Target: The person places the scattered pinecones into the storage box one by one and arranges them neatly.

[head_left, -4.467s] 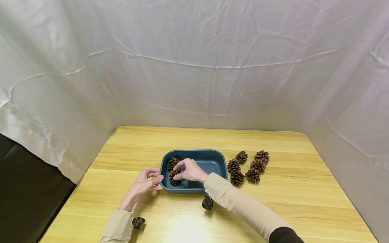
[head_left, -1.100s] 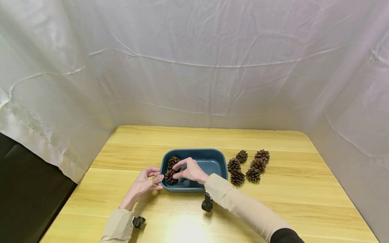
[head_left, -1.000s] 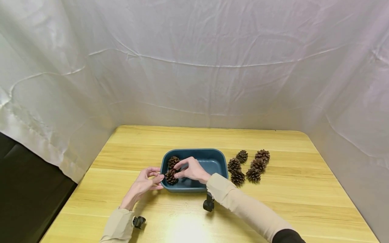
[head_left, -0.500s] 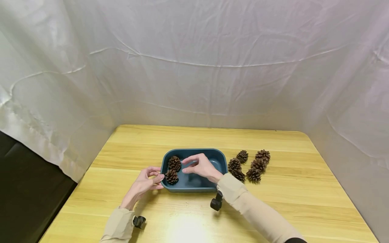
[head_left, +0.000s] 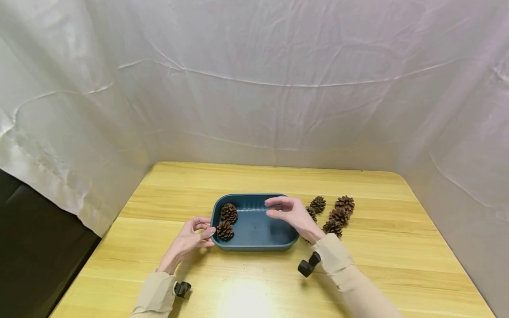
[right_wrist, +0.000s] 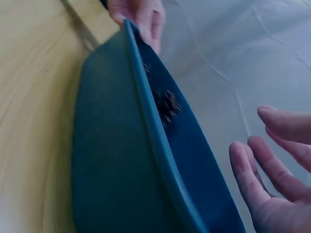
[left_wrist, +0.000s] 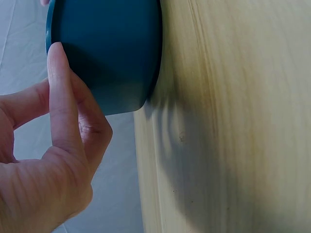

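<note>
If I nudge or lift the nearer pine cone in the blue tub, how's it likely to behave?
The nearer pine cone would probably roll unevenly, being rounded but rough with scales. Its spread, woody-looking scales suggest it's stiff and fairly light for its size. The wall of the blue tub should likely stop it rolling far.

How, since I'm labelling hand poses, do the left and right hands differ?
The left hand holds the rim of the blue tray; the right hand holds nothing. The left hand is at the tray's left end; the right hand hovers above its right end. Both emerge from beige sleeves.
</note>
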Action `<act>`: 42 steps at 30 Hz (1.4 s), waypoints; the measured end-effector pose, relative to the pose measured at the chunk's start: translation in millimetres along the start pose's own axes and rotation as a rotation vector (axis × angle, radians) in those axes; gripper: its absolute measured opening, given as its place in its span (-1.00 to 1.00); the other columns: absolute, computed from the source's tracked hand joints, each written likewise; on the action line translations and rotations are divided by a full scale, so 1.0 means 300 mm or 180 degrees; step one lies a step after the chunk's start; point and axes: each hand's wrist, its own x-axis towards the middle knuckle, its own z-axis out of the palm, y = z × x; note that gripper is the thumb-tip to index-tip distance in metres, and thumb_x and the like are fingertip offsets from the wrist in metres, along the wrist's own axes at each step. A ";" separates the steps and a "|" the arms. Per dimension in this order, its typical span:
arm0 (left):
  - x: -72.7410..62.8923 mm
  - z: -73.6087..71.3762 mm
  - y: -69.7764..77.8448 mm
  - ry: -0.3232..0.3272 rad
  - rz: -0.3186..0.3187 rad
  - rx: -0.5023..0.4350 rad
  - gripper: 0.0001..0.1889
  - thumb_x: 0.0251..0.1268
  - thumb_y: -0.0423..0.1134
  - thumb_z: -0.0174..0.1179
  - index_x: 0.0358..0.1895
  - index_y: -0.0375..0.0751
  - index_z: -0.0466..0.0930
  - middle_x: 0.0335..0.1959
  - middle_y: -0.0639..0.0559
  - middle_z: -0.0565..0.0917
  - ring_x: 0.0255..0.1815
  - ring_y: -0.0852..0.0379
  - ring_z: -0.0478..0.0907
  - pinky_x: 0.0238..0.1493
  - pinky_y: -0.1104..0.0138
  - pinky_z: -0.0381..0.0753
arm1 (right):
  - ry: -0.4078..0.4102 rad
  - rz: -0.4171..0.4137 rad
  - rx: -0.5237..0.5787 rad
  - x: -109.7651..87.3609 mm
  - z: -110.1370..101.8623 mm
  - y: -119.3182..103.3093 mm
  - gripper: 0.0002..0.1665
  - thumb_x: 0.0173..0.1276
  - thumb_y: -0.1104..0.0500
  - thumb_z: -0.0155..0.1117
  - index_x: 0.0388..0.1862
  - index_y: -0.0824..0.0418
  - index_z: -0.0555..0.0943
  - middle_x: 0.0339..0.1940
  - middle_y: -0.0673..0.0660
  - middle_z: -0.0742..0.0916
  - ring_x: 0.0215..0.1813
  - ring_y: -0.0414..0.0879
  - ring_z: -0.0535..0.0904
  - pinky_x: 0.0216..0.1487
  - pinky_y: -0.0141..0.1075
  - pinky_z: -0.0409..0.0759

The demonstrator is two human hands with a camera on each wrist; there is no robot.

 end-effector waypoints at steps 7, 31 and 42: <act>-0.002 0.010 0.001 0.0007 -0.0026 0.0026 -0.51 0.43 -0.46 0.14 0.31 -0.60 0.22 -0.20 -0.03 0.50 -0.40 0.23 0.55 -0.25 0.39 0.84 | 0.0185 -0.0296 0.0087 -0.090 -0.138 0.043 -0.48 0.32 0.31 0.39 0.22 0.49 0.54 0.01 -0.08 0.78 0.05 -0.14 0.71 0.10 -0.39 0.76; -0.016 0.025 0.001 -0.0051 0.0031 -0.0016 -0.51 0.43 -0.46 0.14 0.30 -0.62 0.21 -0.23 0.00 0.50 -0.41 0.22 0.56 -0.25 0.38 0.85 | 0.0160 -0.0652 0.0070 -0.335 -0.360 0.168 -0.50 0.35 0.50 0.22 0.24 0.66 0.40 0.22 0.19 0.71 0.22 -0.19 0.68 0.27 -0.40 0.66; -0.014 0.025 -0.003 -0.0016 0.0016 -0.0009 -0.51 0.43 -0.47 0.13 0.30 -0.63 0.20 -0.22 -0.02 0.49 -0.41 0.22 0.55 -0.24 0.38 0.85 | -0.0162 -0.0638 0.0120 -0.334 -0.368 0.172 -0.49 0.35 0.51 0.20 0.27 0.64 0.40 0.27 0.16 0.68 0.31 -0.11 0.62 0.35 -0.39 0.61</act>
